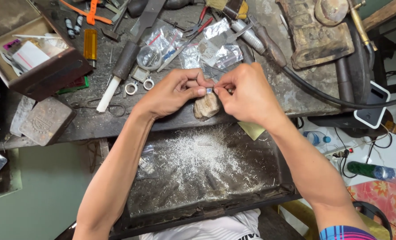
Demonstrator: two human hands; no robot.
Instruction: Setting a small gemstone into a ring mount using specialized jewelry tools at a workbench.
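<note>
Both hands meet over front edge of cluttered table [95, 120]. Left hand [171, 91] and right hand [247, 93] each in pinching grip on same small silver piece with blue stone [209, 90], fingertips nearly touching. Piece held just above worn wooden bench peg [206, 107]. Below, dark catch tray [269, 146] dusted with silver filings [198, 160]. Two silver rings [139, 86] lie left of left hand.

A single head-worn camera looks steeply down from close range, over the person's forearms, onto the cluttered bench [296, 95].
</note>
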